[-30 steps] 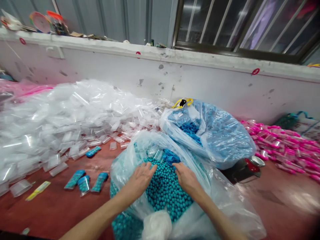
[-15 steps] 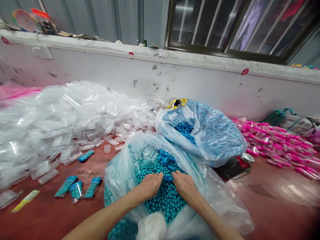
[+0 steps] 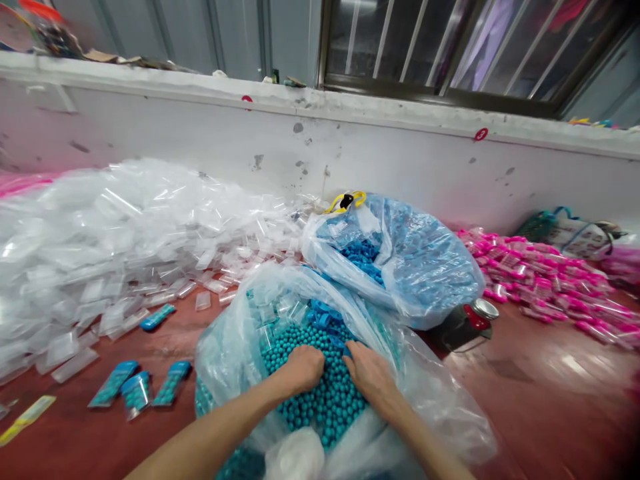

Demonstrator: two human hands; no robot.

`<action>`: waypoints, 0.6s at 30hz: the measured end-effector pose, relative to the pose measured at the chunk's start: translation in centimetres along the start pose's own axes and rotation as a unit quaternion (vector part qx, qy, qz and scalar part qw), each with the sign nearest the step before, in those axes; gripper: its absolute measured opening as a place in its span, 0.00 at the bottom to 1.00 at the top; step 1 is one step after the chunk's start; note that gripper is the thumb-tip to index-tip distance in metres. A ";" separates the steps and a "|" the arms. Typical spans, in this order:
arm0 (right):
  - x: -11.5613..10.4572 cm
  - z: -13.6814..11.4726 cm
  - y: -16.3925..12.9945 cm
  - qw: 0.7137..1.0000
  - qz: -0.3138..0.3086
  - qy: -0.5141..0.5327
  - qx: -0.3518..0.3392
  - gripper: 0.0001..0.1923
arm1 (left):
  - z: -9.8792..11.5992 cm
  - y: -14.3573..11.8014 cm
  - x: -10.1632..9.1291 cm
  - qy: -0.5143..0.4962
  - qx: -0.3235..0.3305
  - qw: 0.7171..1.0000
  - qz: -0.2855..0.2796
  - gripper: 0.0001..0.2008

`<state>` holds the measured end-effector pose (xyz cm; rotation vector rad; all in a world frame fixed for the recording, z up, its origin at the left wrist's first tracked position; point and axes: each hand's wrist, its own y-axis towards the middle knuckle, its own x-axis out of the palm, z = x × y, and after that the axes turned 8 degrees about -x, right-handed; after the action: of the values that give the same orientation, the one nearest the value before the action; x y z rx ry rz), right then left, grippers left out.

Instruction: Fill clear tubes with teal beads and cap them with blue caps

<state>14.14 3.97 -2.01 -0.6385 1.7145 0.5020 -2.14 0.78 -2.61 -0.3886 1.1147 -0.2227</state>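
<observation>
Turquoise beads (image 3: 327, 407) fill a clear plastic bag (image 3: 227, 333) in front of me, its mouth spread wide. My left hand (image 3: 304, 369) is closed over the beads, knuckles up; whatever its fingers hold is hidden. Beside it my right hand (image 3: 369, 371) has its fingers curled at a blue plastic cap (image 3: 341, 344), which partly shows at the fingertips. More blue caps (image 3: 323, 315) and clear plastic containers (image 3: 287, 308) lie on the beads behind the hands. To the left, several bead-filled containers with blue caps (image 3: 171, 384) rest on the red surface (image 3: 165, 440).
A large heap of clear containers (image 3: 145, 220) covers the back left. Behind the bead bag stands a bag of blue caps (image 3: 425, 267); a dark tin with a silver lid (image 3: 463, 323) is beside it. Pink-capped containers (image 3: 555, 280) pile up right. A wall (image 3: 400, 160) closes the back.
My left hand has drawn slightly apart from the blue cap and curled tighter. The right hand stays by the cap. The whole view has shifted a little, so things sit further left.
</observation>
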 end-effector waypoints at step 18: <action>-1.0 0.7 -1.0 0.990 -0.087 0.031 -0.110 0.20 | -1.5 -1.1 -0.5 -0.489 0.025 0.869 -0.073 0.25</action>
<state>15.47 3.78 -1.21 -0.9633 1.6559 0.5571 -3.64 -0.35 -2.33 -0.4599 0.0726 -0.1522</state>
